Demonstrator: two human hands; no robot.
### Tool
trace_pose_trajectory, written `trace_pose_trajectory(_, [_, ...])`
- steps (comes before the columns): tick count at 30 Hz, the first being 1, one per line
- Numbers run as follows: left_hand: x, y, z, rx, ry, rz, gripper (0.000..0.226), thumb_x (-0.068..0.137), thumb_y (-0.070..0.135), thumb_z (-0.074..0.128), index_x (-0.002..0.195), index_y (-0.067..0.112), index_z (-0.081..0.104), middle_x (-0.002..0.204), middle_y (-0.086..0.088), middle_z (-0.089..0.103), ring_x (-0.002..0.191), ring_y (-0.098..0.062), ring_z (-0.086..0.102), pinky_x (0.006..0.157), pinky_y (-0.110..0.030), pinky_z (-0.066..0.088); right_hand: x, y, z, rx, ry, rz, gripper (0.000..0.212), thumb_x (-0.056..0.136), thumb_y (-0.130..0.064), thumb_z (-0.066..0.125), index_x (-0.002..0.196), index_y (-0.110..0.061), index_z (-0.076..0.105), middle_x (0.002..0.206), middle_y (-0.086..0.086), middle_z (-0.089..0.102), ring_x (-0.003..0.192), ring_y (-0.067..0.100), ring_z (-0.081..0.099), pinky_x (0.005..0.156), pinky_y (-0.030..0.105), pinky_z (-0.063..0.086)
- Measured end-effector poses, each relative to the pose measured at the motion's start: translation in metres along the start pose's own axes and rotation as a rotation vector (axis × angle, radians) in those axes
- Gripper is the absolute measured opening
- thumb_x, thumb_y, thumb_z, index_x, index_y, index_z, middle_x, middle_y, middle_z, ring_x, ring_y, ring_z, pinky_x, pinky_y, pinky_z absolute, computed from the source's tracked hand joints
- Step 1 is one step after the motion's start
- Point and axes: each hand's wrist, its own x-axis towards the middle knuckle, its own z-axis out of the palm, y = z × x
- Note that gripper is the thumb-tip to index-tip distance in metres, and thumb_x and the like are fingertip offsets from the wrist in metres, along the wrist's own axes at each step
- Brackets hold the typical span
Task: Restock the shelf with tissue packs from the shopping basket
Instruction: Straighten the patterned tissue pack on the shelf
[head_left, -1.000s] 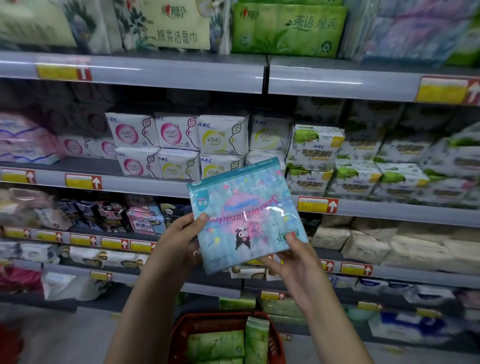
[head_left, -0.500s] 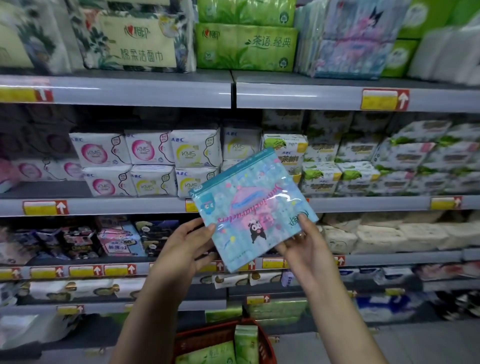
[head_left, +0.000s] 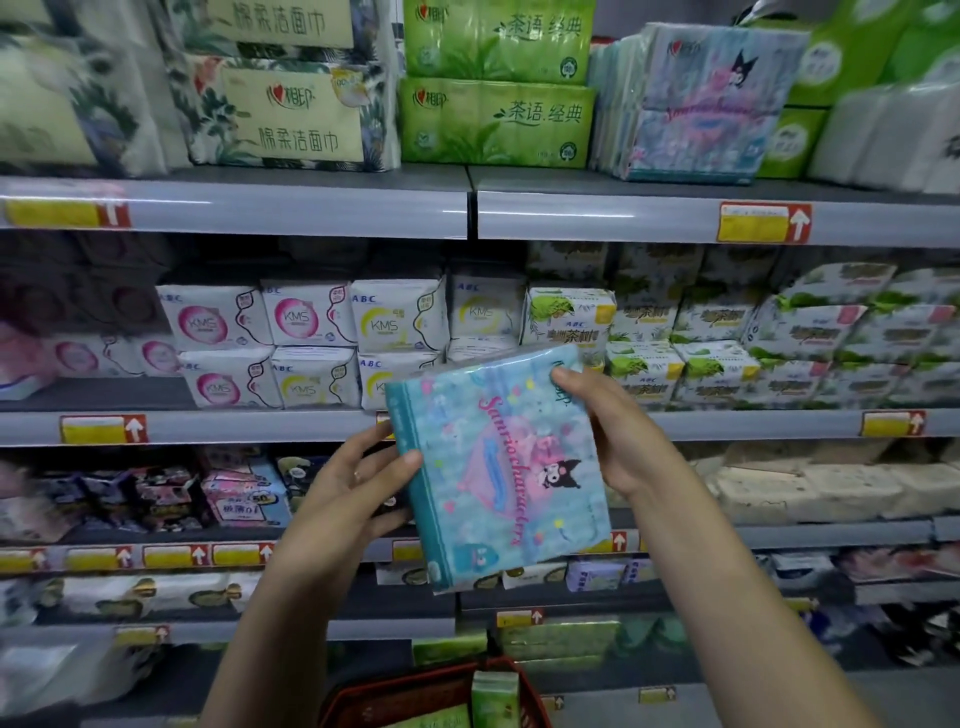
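Observation:
I hold a light blue cartoon-print tissue pack (head_left: 498, 467) upright in front of the shelves, its long side nearly vertical. My right hand (head_left: 618, 431) grips its right edge, fingers curled over the top corner. My left hand (head_left: 358, 483) holds the left edge, thumb on the front and fingers behind. Matching blue cartoon packs (head_left: 696, 104) stand in a row on the top shelf (head_left: 675, 218), up and to the right. The red shopping basket (head_left: 426, 691) sits low at the bottom, with a green tissue pack (head_left: 493, 699) standing in it.
Green tissue packs (head_left: 493, 119) and floral packs (head_left: 280, 114) fill the top shelf to the left of the blue ones. White and green packs crowd the middle shelf (head_left: 260, 426) behind my hands. Lower shelves hold more packets.
The pack has turned from tilted landscape to nearly upright. My right hand has shifted from its lower corner to its upper right edge. The view has risen toward the top shelf.

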Motion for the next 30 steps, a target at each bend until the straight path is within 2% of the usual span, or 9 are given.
trace_pose_trajectory(4, [-0.001,0.000,0.002,-0.014,-0.016,0.004,0.058,0.064,0.032,0.071,0.119,0.019,0.059,0.107,-0.001,0.073,0.102,-0.020,0.069,0.072,-0.038,0.058,0.006,-0.004,0.005,-0.094,-0.091,0.044,0.039,0.063,-0.027,0.081,0.094,-0.015,0.061,0.082,0.003,0.071,0.072,0.017,0.069,0.067,0.031,0.056])
trace_pose_trajectory(9, [0.003,0.002,0.001,-0.016,0.002,-0.011,0.095,0.034,0.053,0.091,0.115,0.015,0.063,0.111,-0.008,0.071,0.102,-0.024,0.069,0.068,-0.037,0.059,0.011,-0.010,0.007,-0.189,-0.174,0.114,0.050,0.058,-0.040,0.079,0.098,-0.014,0.062,0.089,0.007,0.070,0.078,0.022,0.068,0.073,0.035,0.055])
trace_pose_trajectory(13, [0.007,-0.001,0.006,-0.087,-0.003,-0.032,0.056,0.068,0.028,0.073,0.117,0.007,0.059,0.118,-0.017,0.066,0.106,-0.032,0.065,0.065,-0.037,0.059,0.009,-0.015,0.004,-0.239,-0.154,0.077,0.047,0.068,-0.039,0.076,0.106,-0.015,0.062,0.094,0.004,0.071,0.085,0.021,0.068,0.079,0.036,0.055])
trace_pose_trajectory(17, [0.012,-0.003,0.011,-0.203,0.012,-0.058,0.062,0.066,0.031,0.075,0.120,0.006,0.057,0.121,-0.019,0.065,0.110,-0.034,0.063,0.071,-0.044,0.059,0.010,-0.016,-0.012,-0.254,-0.042,0.025,0.071,0.060,-0.063,0.077,0.118,-0.024,0.063,0.114,0.004,0.070,0.109,0.027,0.064,0.097,0.051,0.048])
trace_pose_trajectory(19, [0.013,-0.002,0.013,-0.301,0.011,-0.049,0.070,0.062,0.037,0.081,0.122,0.010,0.057,0.122,-0.016,0.065,0.110,-0.032,0.064,0.072,-0.044,0.059,0.006,-0.016,-0.023,-0.217,0.021,0.001,0.074,0.061,-0.071,0.069,0.120,-0.028,0.061,0.112,-0.005,0.071,0.111,0.024,0.063,0.091,0.046,0.051])
trace_pose_trajectory(21, [0.016,-0.002,0.015,-0.398,0.016,-0.032,0.057,0.072,0.033,0.071,0.123,0.012,0.057,0.122,-0.013,0.066,0.110,-0.029,0.064,0.071,-0.042,0.059,0.000,-0.011,-0.034,-0.127,0.049,-0.002,0.078,0.062,-0.074,0.064,0.122,-0.023,0.061,0.110,-0.004,0.072,0.109,0.023,0.064,0.080,0.039,0.053])
trace_pose_trajectory(23, [0.018,-0.003,0.019,-0.463,0.027,-0.008,0.047,0.079,0.028,0.058,0.123,0.014,0.056,0.122,-0.011,0.066,0.110,-0.026,0.065,0.069,-0.041,0.059,-0.008,-0.003,-0.038,-0.012,0.021,-0.013,0.086,0.056,-0.074,0.070,0.121,-0.018,0.063,0.113,0.004,0.071,0.109,0.024,0.064,0.083,0.038,0.055])
trace_pose_trajectory(26, [0.022,-0.003,0.030,-0.549,0.055,0.033,0.045,0.079,0.027,0.056,0.123,0.016,0.057,0.120,-0.008,0.068,0.104,-0.022,0.068,0.065,-0.040,0.059,-0.018,0.009,-0.033,0.064,-0.056,0.027,0.085,0.050,-0.066,0.081,0.116,-0.017,0.063,0.118,0.011,0.068,0.107,0.027,0.065,0.092,0.046,0.051])
trace_pose_trajectory(30, [0.022,-0.003,0.048,-0.591,0.087,0.064,0.043,0.073,0.028,0.064,0.115,0.016,0.059,0.115,-0.008,0.070,0.095,-0.020,0.071,0.063,-0.040,0.059,-0.021,0.017,-0.020,0.082,-0.088,0.041,0.085,0.042,-0.048,0.092,0.116,-0.017,0.063,0.115,0.009,0.070,0.099,0.023,0.068,0.075,0.038,0.056])
